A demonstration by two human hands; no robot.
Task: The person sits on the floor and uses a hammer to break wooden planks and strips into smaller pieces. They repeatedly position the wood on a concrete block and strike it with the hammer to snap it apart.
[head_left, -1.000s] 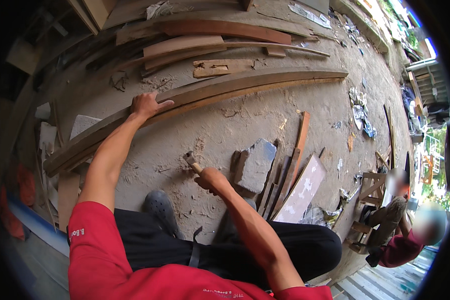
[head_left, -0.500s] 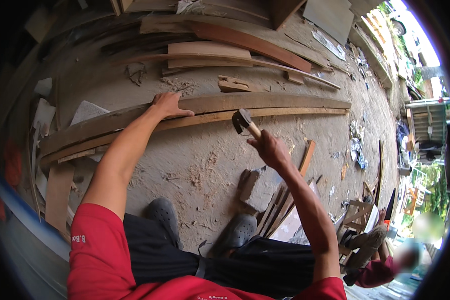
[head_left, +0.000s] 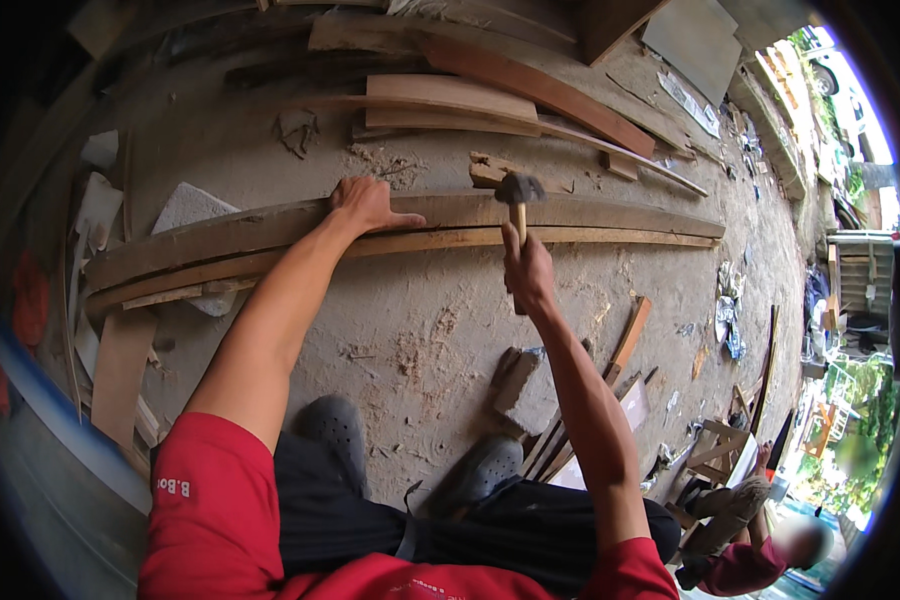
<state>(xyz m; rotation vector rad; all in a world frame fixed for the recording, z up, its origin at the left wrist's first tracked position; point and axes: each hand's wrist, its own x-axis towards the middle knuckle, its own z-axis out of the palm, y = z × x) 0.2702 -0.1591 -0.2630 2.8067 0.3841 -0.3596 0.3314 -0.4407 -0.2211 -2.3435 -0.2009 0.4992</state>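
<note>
Left hand (head_left: 365,207) on beam (head_left: 460,211), hammer (head_left: 519,194) in right (head_left: 530,272)

The beam (head_left: 610,214) is rough, matt wood, the hammer head (head_left: 520,187) metal

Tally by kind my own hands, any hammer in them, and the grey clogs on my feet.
Hands: 2 (left hand, right hand)
Hammer: 1
Grey clogs: 2 (left clog, right clog)
Total: 5
</note>
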